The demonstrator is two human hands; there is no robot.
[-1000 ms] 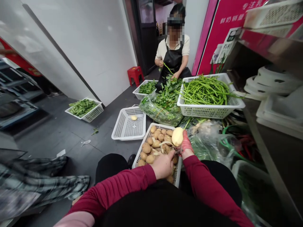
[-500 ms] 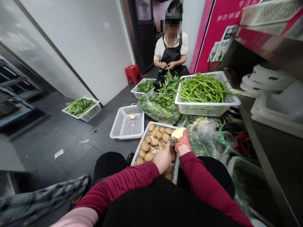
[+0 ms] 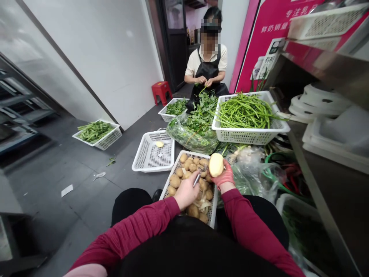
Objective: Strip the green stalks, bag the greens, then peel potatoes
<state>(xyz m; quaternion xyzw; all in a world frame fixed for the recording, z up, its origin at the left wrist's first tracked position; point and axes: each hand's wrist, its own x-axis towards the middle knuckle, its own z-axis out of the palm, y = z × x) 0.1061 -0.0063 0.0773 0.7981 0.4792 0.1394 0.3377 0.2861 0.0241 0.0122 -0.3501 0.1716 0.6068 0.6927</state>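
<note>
My left hand (image 3: 186, 192) is closed on a peeler (image 3: 197, 179) with a metallic handle, above a white basket (image 3: 215, 207) of brown potatoes (image 3: 175, 180). Pale peel strips (image 3: 205, 204) lie among them. My right hand (image 3: 225, 176), in a reddish glove, grips a pale peeled potato (image 3: 216, 165) over the basket's right edge. The peeler's head is just left of that potato, apart from it. Another peeled potato (image 3: 159, 144) rests in a second white basket (image 3: 152, 168) further left.
Across from me a person (image 3: 208, 67) handles green stems. Around are a basket of long green stems (image 3: 245, 111), bagged greens (image 3: 193, 134), a basket of cut greens (image 3: 96, 131), a red stool (image 3: 162, 92) and a metal shelf (image 3: 319, 207) at right.
My left hand with the peeler has moved left and down, away from the potato. The peeled potato in my right hand has turned more upright.
</note>
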